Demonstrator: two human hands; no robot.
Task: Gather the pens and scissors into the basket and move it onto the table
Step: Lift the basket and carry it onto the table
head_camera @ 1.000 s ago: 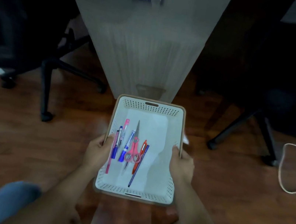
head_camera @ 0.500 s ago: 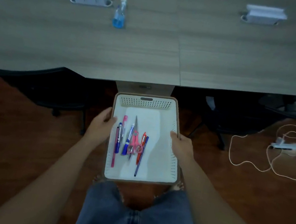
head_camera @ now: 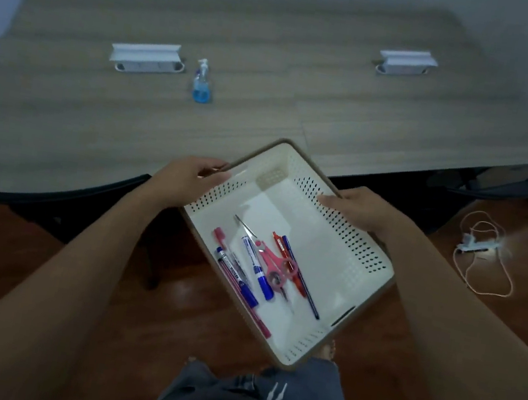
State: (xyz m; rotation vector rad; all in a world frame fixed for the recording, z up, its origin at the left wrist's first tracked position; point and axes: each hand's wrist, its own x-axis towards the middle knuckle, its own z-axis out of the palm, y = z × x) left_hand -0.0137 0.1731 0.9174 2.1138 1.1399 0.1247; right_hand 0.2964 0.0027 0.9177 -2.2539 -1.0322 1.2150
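Note:
A white perforated basket [head_camera: 345, 244] with a brown rim hangs in the air, turned at an angle, its far corner over the near edge of the wooden table [head_camera: 130, 116]. My left hand [head_camera: 186, 177] grips its left rim and my right hand [head_camera: 358, 208] grips its right rim. Inside lie pink scissors [head_camera: 275, 264] and several pens [head_camera: 250, 267], blue, red and pink, bunched toward the near left side.
On the table stand a blue spray bottle [head_camera: 202, 84] and two white socket boxes [head_camera: 147, 56] [head_camera: 407, 61]. A white cable with a power strip [head_camera: 483, 248] lies on the wooden floor at right. A dark chair [head_camera: 514, 184] sits under the table's right edge.
The basket has risen from below the table edge up to table height and turned clockwise. My view has lifted, so the table top fills more of the frame.

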